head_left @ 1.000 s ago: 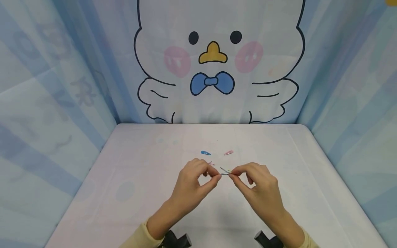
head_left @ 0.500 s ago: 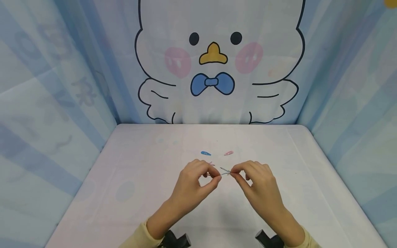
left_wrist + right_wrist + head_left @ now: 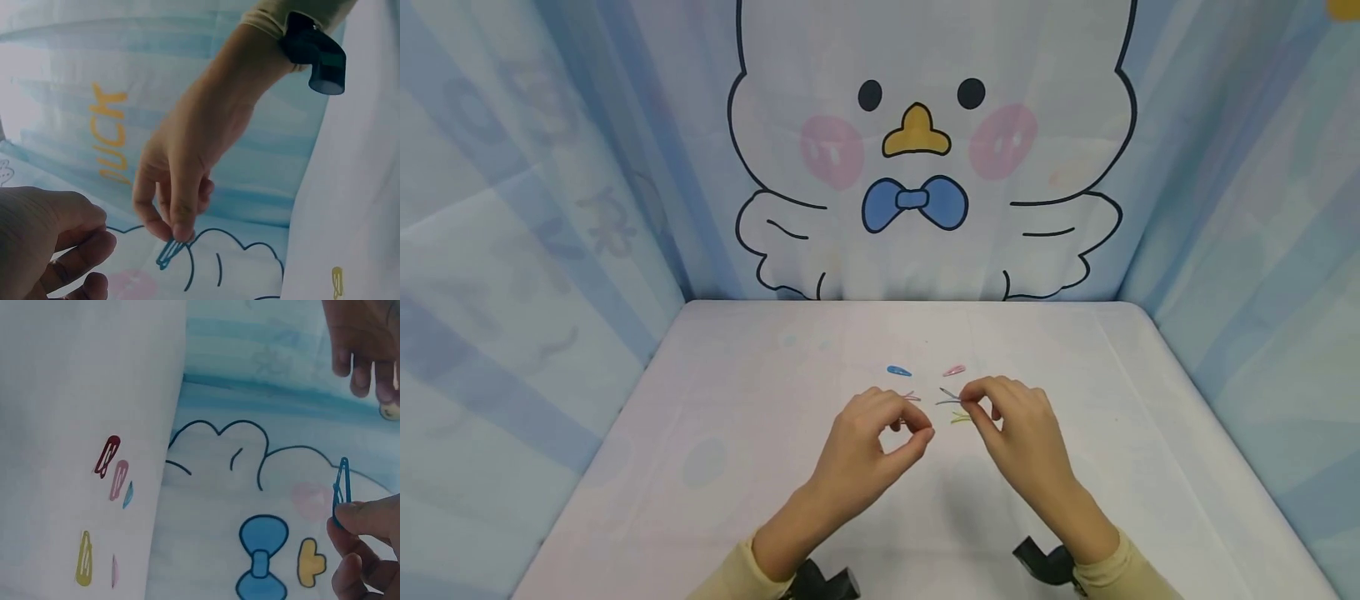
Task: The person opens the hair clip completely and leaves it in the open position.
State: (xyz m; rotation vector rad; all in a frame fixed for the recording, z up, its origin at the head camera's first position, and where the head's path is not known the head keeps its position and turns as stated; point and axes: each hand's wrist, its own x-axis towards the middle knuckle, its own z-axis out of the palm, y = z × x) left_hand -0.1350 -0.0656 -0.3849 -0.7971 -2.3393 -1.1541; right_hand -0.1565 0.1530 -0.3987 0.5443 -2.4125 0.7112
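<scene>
Right wrist view: blue hair clip (image 3: 347,478), prongs spread apart, raised above the table (image 3: 737,375) — pinched between thumb and finger of the right hand (image 3: 1026,429). Left hand (image 3: 861,454), near it: fingers loosely curled, free. On the table: yellow clip (image 3: 84,559), near the right hand; red clip (image 3: 108,455) and pink clip (image 3: 119,480), near the left; second blue clip (image 3: 899,371) and second pink clip (image 3: 954,370), farther back — behind all, a curtain (image 3: 917,50) printed with a cartoon bird.
</scene>
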